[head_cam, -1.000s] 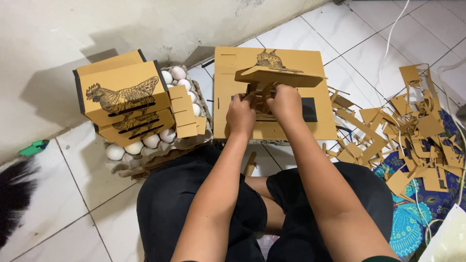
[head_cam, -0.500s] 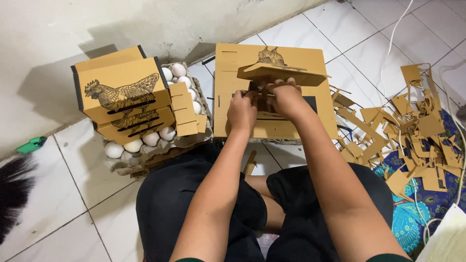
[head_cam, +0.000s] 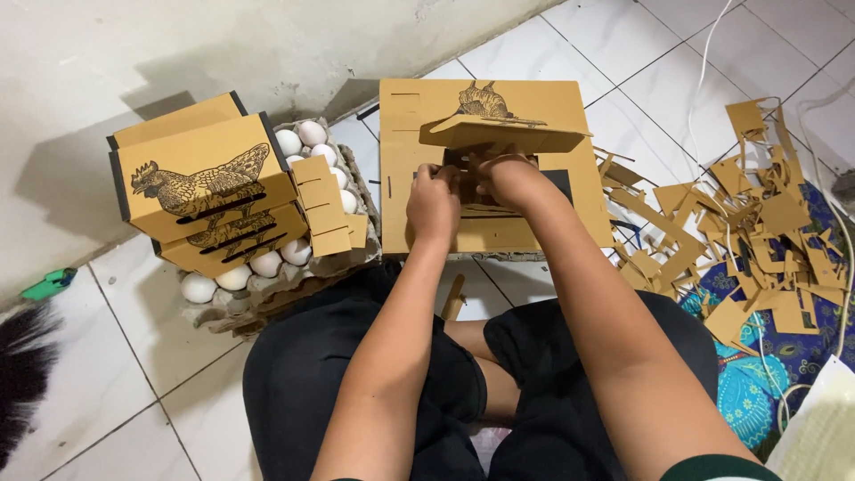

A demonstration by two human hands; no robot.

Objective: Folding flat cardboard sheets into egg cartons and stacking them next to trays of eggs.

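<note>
1. Nearest the camera, the person sat cross-legged in black shorts (head_cam: 356,392) on the tile floor (head_cam: 98,374), both forearms running up toward 12 o'clock.
2. The left hand (head_cam: 434,200) was pinched narrow on the edge of a small cardboard piece at the middle of the flat sheet (head_cam: 499,232). Fingers curled in, thumb side up.
3. The right hand (head_cam: 506,178) sat just beside it at 1 o'clock, fingers closed on the same folded bit under the raised flap (head_cam: 503,134). How tight that pinch was, I couldn't tell; the flap hid the fingertips.
4. My take for doing this fold well: keep both thumbs right on the crease line, press the tab straight into its slot, and don't let the printed flap bend back.
5. At 9 o'clock of the hands, finished boxes (head_cam: 205,191) with a hen print were stacked on an egg tray (head_cam: 267,298), white eggs (head_cam: 312,134) showing round them.
6. At 3 o'clock, a heap of offcuts (head_cam: 748,232) lay well apart from the sheet.
7. Farthest off, the wall (head_cam: 178,44) ran along the top.
</note>
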